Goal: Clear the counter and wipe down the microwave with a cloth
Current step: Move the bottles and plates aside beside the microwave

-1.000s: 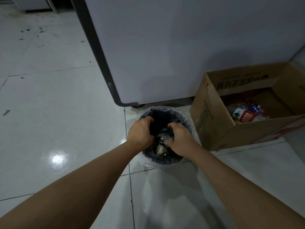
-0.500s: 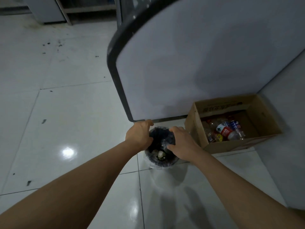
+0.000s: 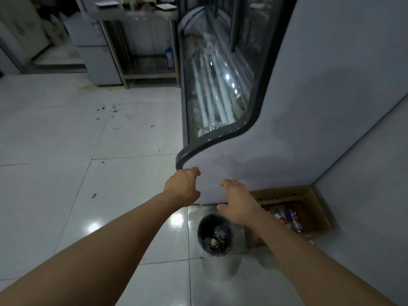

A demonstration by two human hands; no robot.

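Both hands, left (image 3: 182, 187) and right (image 3: 237, 204), hover apart, loosely curled, empty, above the bin (image 3: 215, 235).

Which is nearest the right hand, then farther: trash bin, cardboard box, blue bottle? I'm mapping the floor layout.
From the right hand:
1. Trash bin, just below it.
2. Cardboard box, to its right, on the floor.
3. Blue bottle, far back under the metal table.

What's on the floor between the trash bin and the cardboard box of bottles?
In the head view the trash bin and the cardboard box stand side by side; the right hand and forearm cover most of the gap, so it can't be checked.
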